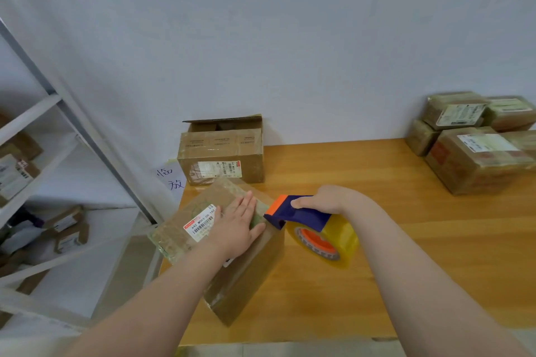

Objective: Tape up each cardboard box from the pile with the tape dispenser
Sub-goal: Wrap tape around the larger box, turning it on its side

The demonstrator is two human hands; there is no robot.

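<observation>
A cardboard box (246, 275) with a white barcode label lies at the table's near left, its top shiny with tape. My left hand (235, 229) lies flat on the box top, fingers straight. My right hand (322, 200) grips the blue and orange tape dispenser (295, 213), which carries a roll of clear yellowish tape (339, 240). The dispenser's orange front edge sits at the box's right top edge, just beside my left fingertips.
An open-flapped cardboard box (222, 153) stands against the wall behind. Several taped boxes (475, 148) are stacked at the table's far right. A white metal shelf (43, 171) holding parcels stands left of the wooden table (377, 188). A handwritten paper note (171, 178) hangs at the table's left edge.
</observation>
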